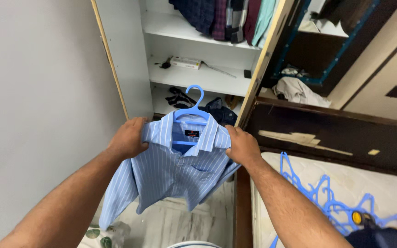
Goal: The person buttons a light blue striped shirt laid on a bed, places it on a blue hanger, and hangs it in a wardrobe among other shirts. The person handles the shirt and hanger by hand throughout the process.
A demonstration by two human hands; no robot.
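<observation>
A light blue striped shirt (pixel 173 172) hangs on a blue plastic hanger (pixel 191 108) in front of me. My left hand (pixel 127 138) grips the shirt's left shoulder. My right hand (pixel 242 147) grips its right shoulder. The hanger's hook sticks up above the collar, and one sleeve dangles down at the lower left. The shirt is held in the air before an open wardrobe (pixel 125 59).
The wardrobe's white shelves (pixel 198 78) carry a small box, dark clothes and hanging shirts (pixel 226 16) above. A dark wooden bed frame (pixel 336 133) lies to the right, with several loose blue hangers (pixel 327 202) on the mattress. A plain wall is on the left.
</observation>
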